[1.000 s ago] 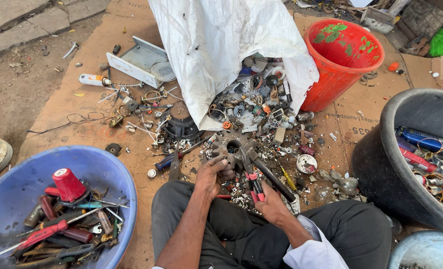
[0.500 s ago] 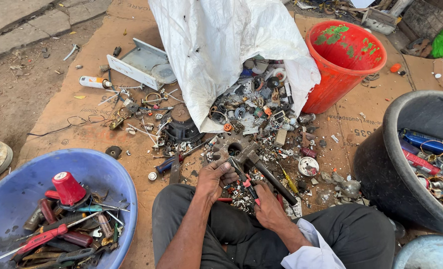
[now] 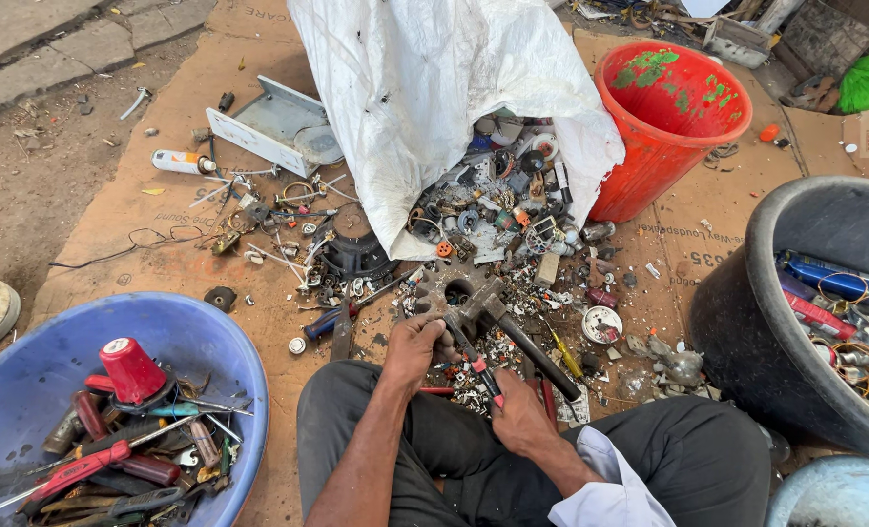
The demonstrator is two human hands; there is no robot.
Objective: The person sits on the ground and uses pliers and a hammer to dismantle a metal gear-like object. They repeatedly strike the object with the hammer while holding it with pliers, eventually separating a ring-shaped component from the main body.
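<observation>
Two hands [image 3: 415, 344], one gear [image 3: 451, 289], one screwdriver [image 3: 475, 366]

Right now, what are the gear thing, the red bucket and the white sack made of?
Gear: likely iron or steel, dull grey-brown, rusty-looking, with teeth. Red bucket: seems plastic, smooth, with green smears inside. White sack: probably woven plastic, thin and crinkled.
</observation>
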